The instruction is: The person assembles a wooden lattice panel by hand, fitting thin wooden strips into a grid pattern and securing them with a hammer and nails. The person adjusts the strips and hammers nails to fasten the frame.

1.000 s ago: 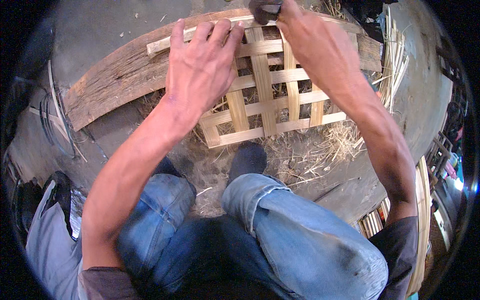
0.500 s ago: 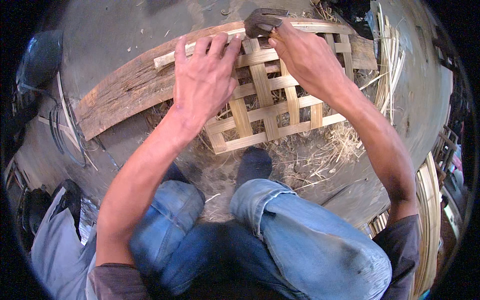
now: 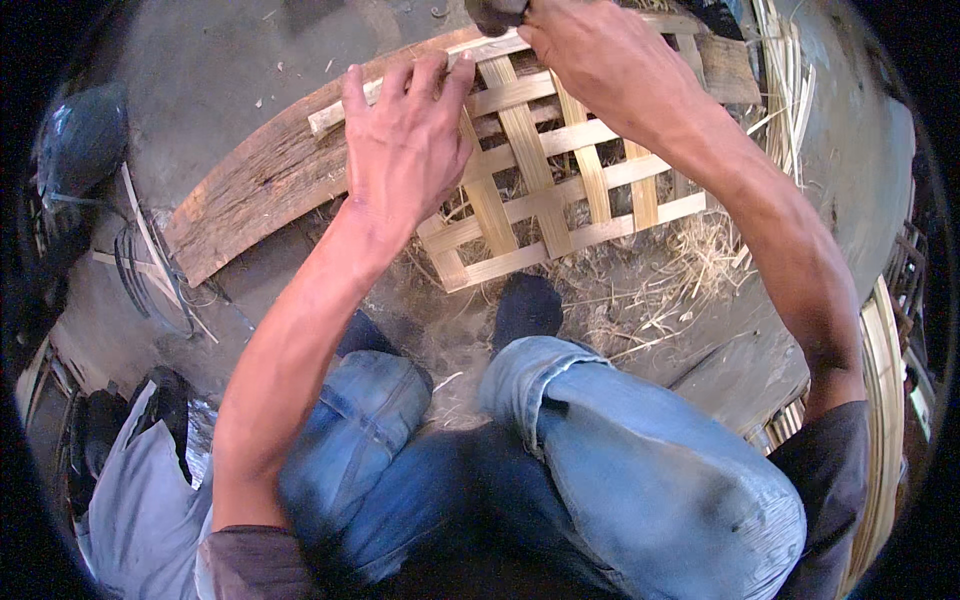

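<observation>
A lattice of woven bamboo strips (image 3: 553, 232) lies partly over a worn wooden plank (image 3: 245, 215). Along its far edge runs a pale strip (image 3: 330, 116), and my left hand (image 3: 408, 140) rests palm-down across it with fingers spread. The fingertips reach over the strip; whether the hidden thumb presses from below I cannot tell. My right hand (image 3: 610, 60) is closed around a dark tool (image 3: 497, 14) at the top of the view. Only part of the tool shows, broad and blunt-ended, and it hangs over the strip just right of my left fingers.
Loose bamboo strips (image 3: 790, 95) lie in a bundle at the far right, with longer ones (image 3: 880, 420) near my right elbow. Straw-like shavings (image 3: 700, 262) litter the floor by my foot (image 3: 528, 305). Dark cord (image 3: 150, 275) and a grey-clothed leg (image 3: 140, 500) are at left.
My right hand and the dark tool have moved left along the strip, closer to my left fingers. My left hand keeps its place on the strip, while the whole view has shifted slightly.
</observation>
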A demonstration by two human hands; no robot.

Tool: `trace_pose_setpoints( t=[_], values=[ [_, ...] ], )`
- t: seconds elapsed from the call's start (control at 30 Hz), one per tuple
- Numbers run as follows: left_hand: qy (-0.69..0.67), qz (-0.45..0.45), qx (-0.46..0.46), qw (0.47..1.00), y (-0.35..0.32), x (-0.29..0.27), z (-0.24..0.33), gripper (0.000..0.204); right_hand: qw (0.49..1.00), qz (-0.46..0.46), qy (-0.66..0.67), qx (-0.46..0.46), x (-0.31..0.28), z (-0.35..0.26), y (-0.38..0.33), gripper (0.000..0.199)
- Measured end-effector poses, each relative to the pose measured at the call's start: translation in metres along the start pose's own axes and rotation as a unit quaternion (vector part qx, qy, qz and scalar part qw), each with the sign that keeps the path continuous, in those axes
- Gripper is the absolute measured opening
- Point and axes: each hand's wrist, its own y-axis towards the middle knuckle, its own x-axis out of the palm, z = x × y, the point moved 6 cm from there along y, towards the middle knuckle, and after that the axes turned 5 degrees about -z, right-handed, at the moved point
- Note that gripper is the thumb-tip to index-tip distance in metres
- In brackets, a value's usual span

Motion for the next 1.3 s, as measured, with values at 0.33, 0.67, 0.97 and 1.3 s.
trace_pose_setpoints(
  t=[0.33, 0.67, 0.97, 1.3],
  values=[
    [0.013, 0.054, 0.017, 0.998, -0.001, 0.001, -0.003, 0.06, 0.999, 0.027, -0.031, 0.029, 0.0, -0.001, 0.002, 0.021],
    [0.001, 0.061, 0.025, 0.998, 0.001, 0.0, 0.002, 0.062, 0.995, 0.081, -0.041, -0.033, 0.035, 0.017, -0.008, 0.02],
    [0.015, -0.004, 0.006, 1.0, 0.005, -0.002, 0.005, 0.067, 0.992, 0.024, -0.112, -0.048, 0.023, 0.023, 0.003, 0.019],
    [-0.136, 0.097, -0.036, 0.985, -0.006, -0.032, -0.066, 0.048, 0.994, 0.075, 0.059, 0.054, 0.051, 0.033, -0.028, 0.026]
  ],
)
